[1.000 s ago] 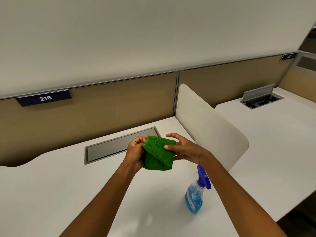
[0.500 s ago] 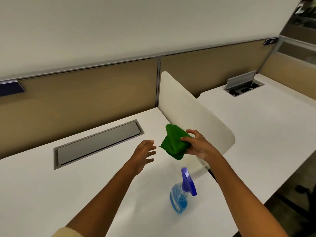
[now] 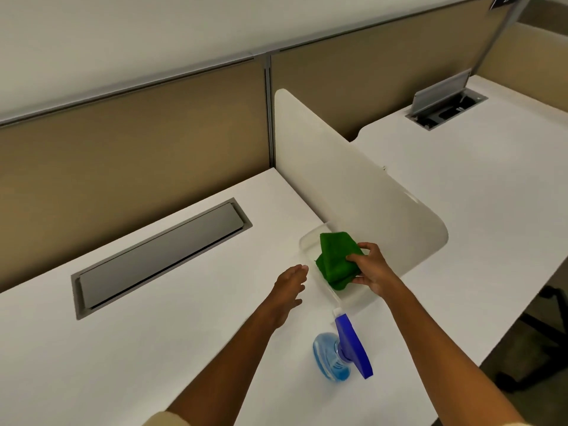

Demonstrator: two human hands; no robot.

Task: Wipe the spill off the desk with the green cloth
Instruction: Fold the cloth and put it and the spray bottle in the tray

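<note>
As viewed from nearest the camera, a clear spray bottle of blue liquid with a blue trigger head [image 3: 341,353] is seen standing on the white laminate desk [image 3: 153,333], close to its front edge. No wet patch or spill can be made out on the surface; glare may be hiding it.

Further in, the left hand [image 3: 289,287] is held low over the desk with fingers loosely spread, nothing in it; whether it touches the surface cannot be told.

Just beyond and to its right, the folded green microfibre cloth [image 3: 335,259] is pinched by the right hand [image 3: 372,272], thumb on the near face, fingers behind. The cloth hangs over, or rests in, a shallow clear plastic tray [image 3: 307,241] set against the rounded white divider panel [image 3: 353,179]; contact cannot be confirmed.

Handling judgement: the cloth is taken to be light, soft and limp, with a napped, non-slip face. A pinch at one edge lets the folds sag. For wiping, a flat palm spread over the folded pad is judged better.

Farthest back, a closed grey cable hatch [image 3: 159,256] is set into the desk, ahead of the tan partition [image 3: 123,142].
</note>
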